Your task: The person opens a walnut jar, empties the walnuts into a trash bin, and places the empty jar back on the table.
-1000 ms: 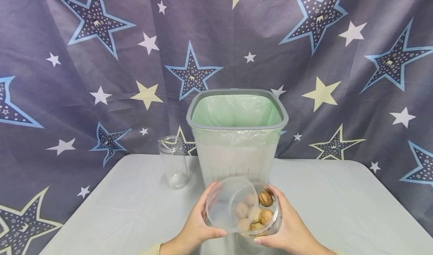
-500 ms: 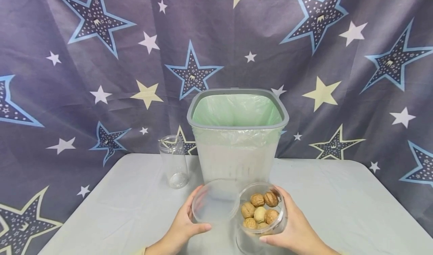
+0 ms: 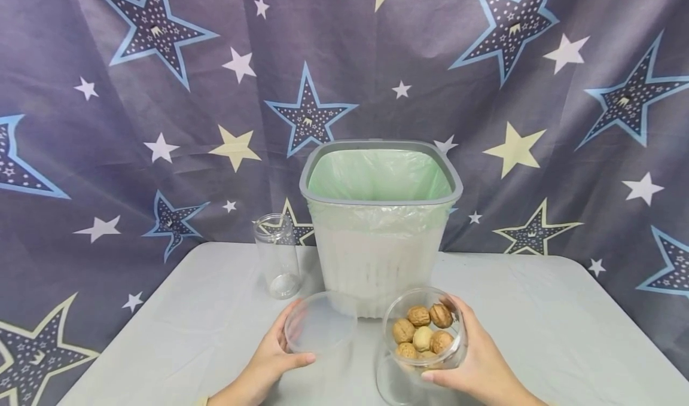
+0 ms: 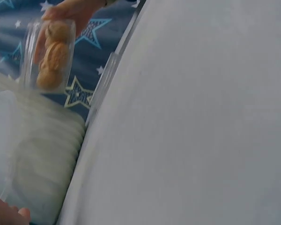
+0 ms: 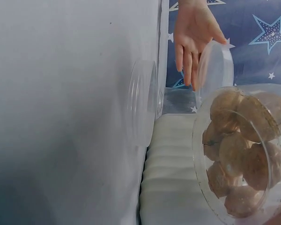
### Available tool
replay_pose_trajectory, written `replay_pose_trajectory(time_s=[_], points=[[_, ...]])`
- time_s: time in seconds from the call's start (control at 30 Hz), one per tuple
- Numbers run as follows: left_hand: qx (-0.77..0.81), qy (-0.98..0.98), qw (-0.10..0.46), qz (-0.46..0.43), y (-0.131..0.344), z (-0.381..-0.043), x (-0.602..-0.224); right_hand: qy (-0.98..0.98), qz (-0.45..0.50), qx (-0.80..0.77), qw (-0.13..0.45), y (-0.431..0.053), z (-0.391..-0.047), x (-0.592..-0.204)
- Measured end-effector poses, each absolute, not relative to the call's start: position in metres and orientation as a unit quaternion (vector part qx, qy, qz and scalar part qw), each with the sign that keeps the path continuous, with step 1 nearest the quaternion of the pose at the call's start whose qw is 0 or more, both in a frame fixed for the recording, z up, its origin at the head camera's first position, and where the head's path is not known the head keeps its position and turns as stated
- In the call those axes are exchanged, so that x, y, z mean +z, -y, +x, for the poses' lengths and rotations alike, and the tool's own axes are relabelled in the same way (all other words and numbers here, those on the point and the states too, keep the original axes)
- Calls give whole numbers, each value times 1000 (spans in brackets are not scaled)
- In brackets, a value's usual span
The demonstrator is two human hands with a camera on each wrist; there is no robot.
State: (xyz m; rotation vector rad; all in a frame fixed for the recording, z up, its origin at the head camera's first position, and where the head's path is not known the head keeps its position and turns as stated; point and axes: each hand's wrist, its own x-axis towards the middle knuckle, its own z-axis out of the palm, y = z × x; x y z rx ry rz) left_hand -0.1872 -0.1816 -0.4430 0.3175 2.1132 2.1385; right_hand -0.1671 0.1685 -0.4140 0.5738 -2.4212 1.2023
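In the head view, my left hand (image 3: 269,349) holds a translucent round plastic tub (image 3: 321,322), thumb at the near side and fingers along its left. No contents show inside. My right hand (image 3: 484,352) grips a clear round tub (image 3: 392,343), tilted so its mouth faces me. Several walnuts (image 3: 422,337) lie in it, one paler than the others. In the left wrist view these walnuts (image 4: 56,56) show through the tub's side. The two tubs are apart, both in front of the bin. Below the walnut tub, a clear round plastic piece (image 3: 395,388) lies on the table, partly hidden.
A white bin (image 3: 371,262) with a grey rim and green liner bag stands behind the hands. To its left is a tall clear jar (image 3: 280,262), upright and uncapped. The white tabletop (image 3: 177,334) ends at a star-patterned curtain (image 3: 344,65).
My left hand has moved left with its tub, away from the walnut tub it overlapped. My right hand has shifted slightly right, and more of the walnuts now show.
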Motion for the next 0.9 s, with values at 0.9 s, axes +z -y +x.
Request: replay_pose_trajectory(time_s=[0.9], points=[[579, -809, 75, 68, 209, -205, -455, 843, 225, 441, 208, -181, -169, -415]])
